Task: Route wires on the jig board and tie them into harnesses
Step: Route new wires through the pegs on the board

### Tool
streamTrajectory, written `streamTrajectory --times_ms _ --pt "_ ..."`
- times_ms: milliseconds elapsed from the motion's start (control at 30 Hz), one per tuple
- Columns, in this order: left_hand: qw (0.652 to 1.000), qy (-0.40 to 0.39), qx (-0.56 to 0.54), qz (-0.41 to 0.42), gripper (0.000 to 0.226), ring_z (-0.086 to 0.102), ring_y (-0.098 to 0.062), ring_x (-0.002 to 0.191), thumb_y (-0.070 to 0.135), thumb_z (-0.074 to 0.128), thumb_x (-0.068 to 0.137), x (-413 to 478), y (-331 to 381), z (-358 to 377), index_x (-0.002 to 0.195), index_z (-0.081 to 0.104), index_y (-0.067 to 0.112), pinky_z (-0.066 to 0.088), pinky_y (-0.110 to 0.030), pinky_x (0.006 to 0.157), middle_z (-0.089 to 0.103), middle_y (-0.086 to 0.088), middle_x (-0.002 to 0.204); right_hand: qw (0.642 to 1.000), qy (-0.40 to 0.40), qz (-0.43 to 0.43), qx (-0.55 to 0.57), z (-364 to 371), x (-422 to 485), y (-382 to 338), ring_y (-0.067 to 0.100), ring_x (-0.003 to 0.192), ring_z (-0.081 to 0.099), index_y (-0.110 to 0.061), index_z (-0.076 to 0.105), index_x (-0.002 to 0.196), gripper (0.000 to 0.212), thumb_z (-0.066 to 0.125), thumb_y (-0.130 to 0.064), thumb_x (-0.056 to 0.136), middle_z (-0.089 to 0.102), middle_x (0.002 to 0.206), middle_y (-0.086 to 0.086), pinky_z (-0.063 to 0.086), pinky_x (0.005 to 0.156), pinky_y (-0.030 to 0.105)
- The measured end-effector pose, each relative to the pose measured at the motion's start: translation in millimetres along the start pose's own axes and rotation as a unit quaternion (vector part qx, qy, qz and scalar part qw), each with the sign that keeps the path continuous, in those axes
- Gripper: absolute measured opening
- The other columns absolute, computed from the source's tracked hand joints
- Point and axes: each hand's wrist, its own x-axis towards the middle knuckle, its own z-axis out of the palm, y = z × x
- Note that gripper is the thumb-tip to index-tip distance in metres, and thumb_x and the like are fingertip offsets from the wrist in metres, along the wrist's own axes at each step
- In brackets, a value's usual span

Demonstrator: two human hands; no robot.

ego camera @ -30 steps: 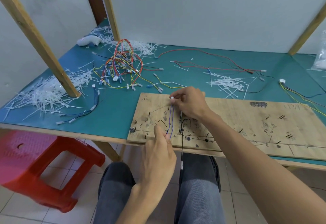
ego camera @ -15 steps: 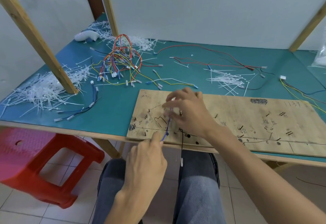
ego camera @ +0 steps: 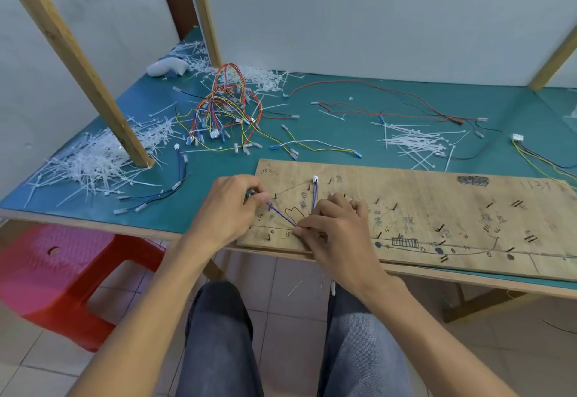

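One jig board [ego camera: 437, 209] lies at the near edge of the teal surface [ego camera: 337, 124]: a flat, rough plywood sheet, scuffed and scribbled with pen marks, studded with short black pegs too many and too small to count.

One thin blue wire [ego camera: 282, 216] runs on its left part. It starts at a small white plastic connector [ego camera: 315, 179] by a far peg, where two strands show, drops toward the near edge, then slants left.

Two bare hands work it. The left hand [ego camera: 228, 212] has its fingers curled narrow, pinching the wire's left end just over the board's left edge. The right hand [ego camera: 340, 234] has its fingers bent, the tips nipping the wire at its bend near the board's near edge.

Three heaps of stiff white cable ties lie on the surface: a big one at left [ego camera: 93, 159], one far [ego camera: 259, 76], one right [ego camera: 412, 143]. One springy tangle of red, yellow and blue wires [ego camera: 228, 109] arches up between the left and far heaps.

One glossy red plastic stool [ego camera: 56, 271] stands on the tiled floor at near left.
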Motion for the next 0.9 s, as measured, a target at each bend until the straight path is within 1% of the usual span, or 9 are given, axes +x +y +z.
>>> streamTrajectory --times_ms 233,433,533,633,700,733,800,833,900 --pt "0.998 -0.046 0.025 0.032 0.014 0.059 -0.014 0.088 0.030 0.069 0.101 13 -11 9 0.088 0.067 0.034 0.051 -0.041 0.079 0.066 0.014 0.092 1.000 0.001 0.016 0.017 4 -4 5 0.014 0.094 0.051 -0.035 0.082 0.093 0.005 0.080 -0.039 0.092 0.061 0.084 -0.018 0.035 0.085 0.044" --pt "0.995 -0.076 0.054 0.029 0.019 0.052 -0.009 0.086 0.033 0.075 0.097 22 -12 6 0.082 0.064 0.037 0.042 -0.035 0.080 0.054 0.019 0.090 0.998 -0.012 0.043 0.038 3 -1 4 0.016 0.101 0.053 -0.036 0.081 0.090 0.001 0.082 -0.037 0.090 0.063 0.087 -0.017 0.034 0.087 0.046" --pt "0.995 -0.067 0.068 0.026 0.016 0.055 -0.013 0.098 0.030 0.079 0.093 25 -6 8 0.089 0.065 0.036 0.048 -0.038 0.087 0.053 0.018 0.094 0.994 -0.029 0.079 0.066 -1 3 2 0.014 0.105 0.052 -0.038 0.083 0.086 0.002 0.085 -0.037 0.087 0.065 0.087 -0.018 0.033 0.090 0.044" --pt "0.996 -0.044 0.074 0.016 0.017 0.050 -0.012 0.106 0.030 0.081 0.091 23 -2 10 0.093 0.068 0.041 0.041 -0.043 0.094 0.054 0.020 0.095 0.984 -0.054 0.131 0.113 -7 11 1 0.012 0.102 0.053 -0.036 0.083 0.081 0.009 0.091 -0.040 0.078 0.069 0.083 -0.019 0.040 0.097 0.048" --pt "0.998 -0.032 0.053 0.009 0.017 0.052 -0.011 0.108 0.028 0.082 0.090 22 -4 10 0.092 0.071 0.041 0.039 -0.043 0.096 0.059 0.020 0.097 0.976 -0.073 0.141 0.152 -13 15 0 0.010 0.093 0.059 -0.033 0.083 0.083 0.023 0.095 -0.046 0.068 0.069 0.079 -0.017 0.049 0.092 0.042" --pt "0.999 -0.025 0.038 0.007 0.017 0.054 -0.010 0.106 0.028 0.082 0.090 21 -5 10 0.091 0.072 0.041 0.039 -0.043 0.096 0.061 0.019 0.099 0.969 -0.071 0.153 0.182 -17 18 0 0.006 0.083 0.061 -0.032 0.083 0.085 0.030 0.096 -0.050 0.065 0.069 0.076 -0.016 0.053 0.084 0.033" --pt "1.000 -0.008 0.029 0.002 0.017 0.053 -0.006 0.099 0.030 0.079 0.093 18 -5 10 0.087 0.070 0.044 0.032 -0.039 0.093 0.064 0.019 0.100 0.954 -0.016 0.200 0.223 -23 30 5 0.001 0.063 0.059 -0.034 0.082 0.080 0.027 0.093 -0.056 0.069 0.070 0.071 -0.016 0.048 0.063 0.016" --pt "1.000 -0.001 0.030 -0.003 0.017 0.051 -0.006 0.099 0.032 0.076 0.095 17 -5 10 0.086 0.069 0.046 0.027 -0.036 0.092 0.066 0.020 0.102 0.951 0.022 0.223 0.211 -26 40 14 0.000 0.060 0.059 -0.036 0.080 0.077 0.022 0.088 -0.057 0.076 0.072 0.072 -0.020 0.045 0.058 0.012" --pt "1.000 0.012 0.024 -0.012 0.015 0.052 -0.009 0.103 0.035 0.070 0.100 15 -4 8 0.090 0.070 0.046 0.021 -0.033 0.092 0.070 0.020 0.109 0.948 0.077 0.267 0.158 -32 67 41 -0.002 0.067 0.064 -0.035 0.080 0.083 0.017 0.079 -0.050 0.089 0.075 0.078 -0.021 0.051 0.068 0.017"
